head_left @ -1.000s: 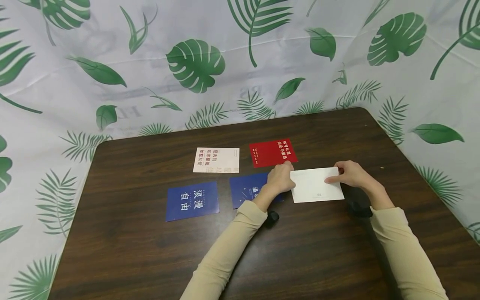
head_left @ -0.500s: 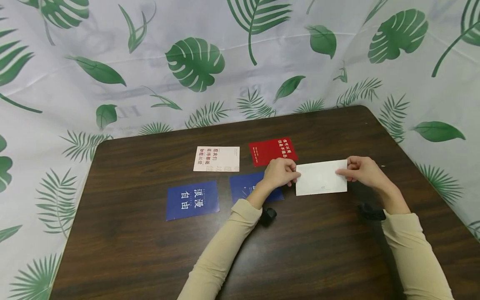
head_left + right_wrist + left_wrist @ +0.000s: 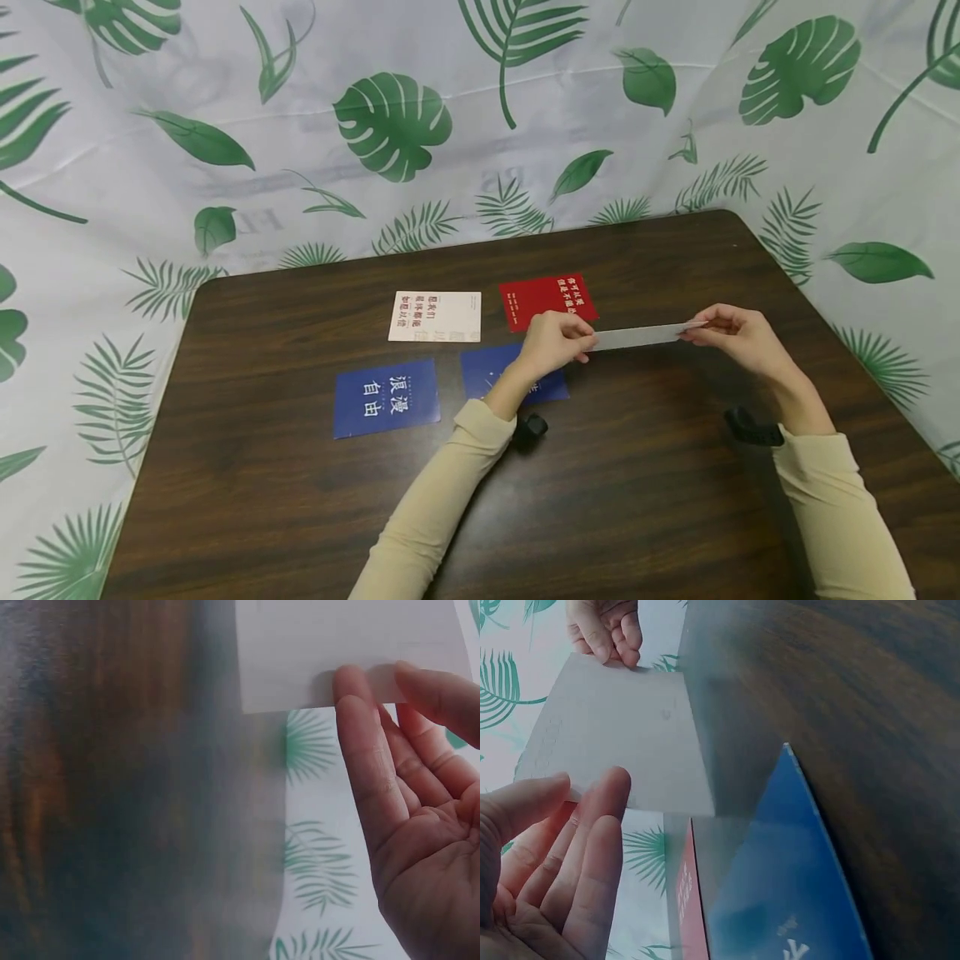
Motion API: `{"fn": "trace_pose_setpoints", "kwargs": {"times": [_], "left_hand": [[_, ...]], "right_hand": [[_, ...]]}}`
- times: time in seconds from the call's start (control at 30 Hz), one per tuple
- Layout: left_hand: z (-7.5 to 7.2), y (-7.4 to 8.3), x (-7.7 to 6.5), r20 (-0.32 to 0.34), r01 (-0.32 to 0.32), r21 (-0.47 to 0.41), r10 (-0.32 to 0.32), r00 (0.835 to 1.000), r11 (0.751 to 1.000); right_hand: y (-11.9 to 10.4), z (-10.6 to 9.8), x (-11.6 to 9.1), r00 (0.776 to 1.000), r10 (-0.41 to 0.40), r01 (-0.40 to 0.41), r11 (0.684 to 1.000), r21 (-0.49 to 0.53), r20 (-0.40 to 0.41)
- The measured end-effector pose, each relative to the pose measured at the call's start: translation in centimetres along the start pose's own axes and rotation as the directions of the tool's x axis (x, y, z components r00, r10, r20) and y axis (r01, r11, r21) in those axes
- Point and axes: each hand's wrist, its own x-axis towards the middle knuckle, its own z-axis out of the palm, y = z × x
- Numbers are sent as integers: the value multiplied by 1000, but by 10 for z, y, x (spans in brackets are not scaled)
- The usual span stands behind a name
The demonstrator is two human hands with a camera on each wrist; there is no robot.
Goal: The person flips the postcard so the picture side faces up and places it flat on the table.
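A white card (image 3: 637,336) is held up over the table between both hands, tilted so that the head view catches it as a thin strip. My left hand (image 3: 553,342) pinches its left end between thumb and fingers, and my right hand (image 3: 738,335) pinches the right end. In the left wrist view the card (image 3: 630,727) shows a broad pale face with a faint small mark. Under my left wrist a blue card (image 3: 551,387) lies partly hidden. Just beyond that hand is a red card (image 3: 540,300) with white characters.
A cream card (image 3: 450,312) with dark red characters lies at the back, left of the red one. Nearer and further left is another blue card (image 3: 386,398) with white characters. The dark wooden table (image 3: 300,508) meets a leaf-printed curtain (image 3: 480,108) behind.
Both hands have lifted the white card and moved slightly away, the right hand also rightward. The card has tipped from showing its full face to nearly edge-on. The cards on the table stay put.
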Motion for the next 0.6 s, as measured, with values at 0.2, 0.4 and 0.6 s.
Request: {"fn": "trace_pose_setpoints", "kwargs": {"times": [0.2,0.4,0.6], "left_hand": [[1,-7,-2,44,-22,32,21,999,999],[0,-12,-6,126,18,-9,-16,992,1000],[4,-16,-8,147,8,25,-12,989,1000]], "right_hand": [[14,1,-6,998,-23,22,999,26,60],[23,-1,-12,994,56,-50,997,-63,90],[25,3,-14,991,114,-100,978,-185,66]]}}
